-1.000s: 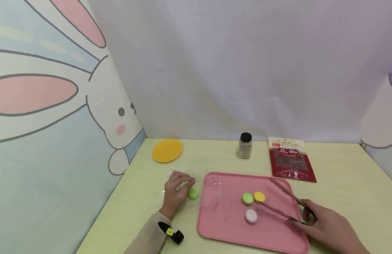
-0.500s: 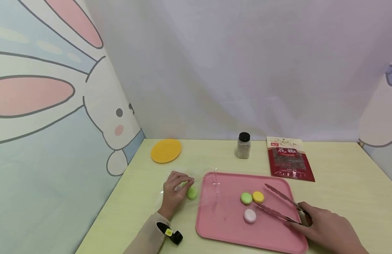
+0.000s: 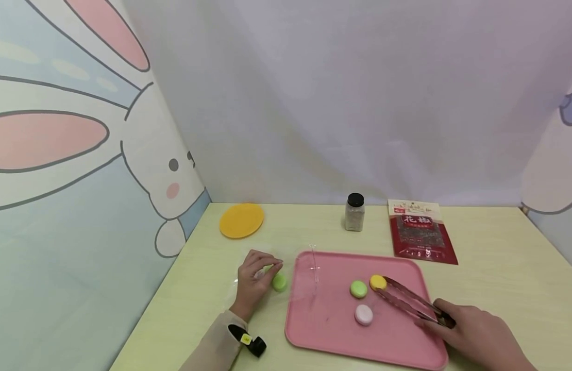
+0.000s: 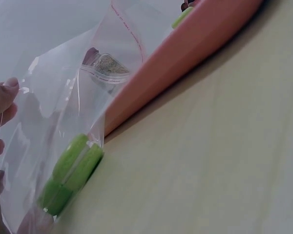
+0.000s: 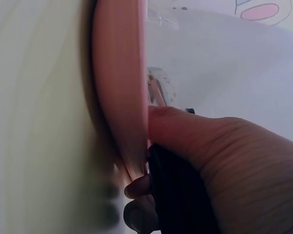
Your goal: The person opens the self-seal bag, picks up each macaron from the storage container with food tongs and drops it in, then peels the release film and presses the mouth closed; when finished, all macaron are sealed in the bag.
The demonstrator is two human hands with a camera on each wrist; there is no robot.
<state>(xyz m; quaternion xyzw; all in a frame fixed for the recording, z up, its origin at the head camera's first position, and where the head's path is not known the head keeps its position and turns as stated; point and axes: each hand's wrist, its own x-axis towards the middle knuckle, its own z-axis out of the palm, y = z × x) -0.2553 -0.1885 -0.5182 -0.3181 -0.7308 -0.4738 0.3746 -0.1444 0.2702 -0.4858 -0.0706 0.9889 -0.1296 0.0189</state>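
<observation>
My left hand [image 3: 254,284] pinches the edge of a clear plastic bag [image 4: 49,102] between thumb and fingers, left of the pink tray [image 3: 325,332]. Inside the bag, several macarons, at least one green [image 4: 78,163], lie low down near the table. In my right hand [image 3: 473,330] is a pair of tongs [image 3: 402,305], held over the tray's right side. The tong tips are close together at a yellow macaron [image 3: 377,282]; whether they grip it I cannot tell. On the tray beside it lie a light green macaron [image 3: 358,289] and a pale pink macaron [image 3: 364,315].
Behind the tray stands a spice jar [image 3: 355,212] with a black lid. A red spice packet [image 3: 420,232] lies at the back right, and a yellow plate [image 3: 241,220] at the back left. The bag's mouth reaches over the tray's left edge.
The tongs' arms have come closer together, and their tips now reach the yellow macaron, which has shifted slightly from the green one. My left hand stays still with the bag.
</observation>
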